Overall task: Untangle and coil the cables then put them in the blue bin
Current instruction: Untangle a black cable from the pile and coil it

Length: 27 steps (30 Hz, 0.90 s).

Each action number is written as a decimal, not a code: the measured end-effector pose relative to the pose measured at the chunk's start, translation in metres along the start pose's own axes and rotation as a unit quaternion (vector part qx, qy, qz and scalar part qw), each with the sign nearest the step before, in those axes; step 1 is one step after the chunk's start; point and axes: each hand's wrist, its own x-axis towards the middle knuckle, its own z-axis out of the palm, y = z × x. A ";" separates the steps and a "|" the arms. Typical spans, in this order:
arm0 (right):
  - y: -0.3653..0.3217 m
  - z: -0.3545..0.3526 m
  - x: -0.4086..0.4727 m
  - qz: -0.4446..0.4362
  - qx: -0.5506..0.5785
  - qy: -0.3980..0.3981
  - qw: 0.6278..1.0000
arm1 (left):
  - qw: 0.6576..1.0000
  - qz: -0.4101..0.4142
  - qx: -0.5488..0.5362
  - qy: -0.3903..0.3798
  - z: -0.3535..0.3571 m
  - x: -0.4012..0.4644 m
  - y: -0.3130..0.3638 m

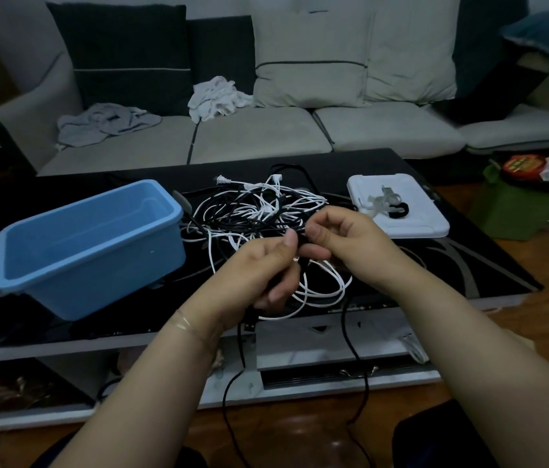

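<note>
Dimness blurs the cable tangle (259, 214) on your surface (435, 265), so single strands and plugs are hard to tell apart. Your left hand (259, 275) covers part of the black cable (350, 332), whose loops hang off the front edge toward the floor, partly cut off below. Your left hand's fingers curl round that cable, thumb up. Your right hand (340, 238) pinches the same cable between thumb and forefinger, just beside the left thumb. The bin (97, 265) sits left of the tangle, tilted and open.
</note>
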 end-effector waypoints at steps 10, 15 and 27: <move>0.012 0.013 0.001 0.011 0.068 0.063 0.996 | 0.981 0.007 -0.196 -0.010 0.006 -0.002 0.003; 0.018 0.023 0.001 0.026 0.065 0.097 0.993 | 0.987 0.014 -0.157 0.042 0.011 0.000 0.000; 0.034 0.047 -0.002 0.111 -0.045 -0.055 0.991 | 0.951 0.076 -0.268 0.131 -0.012 0.003 0.006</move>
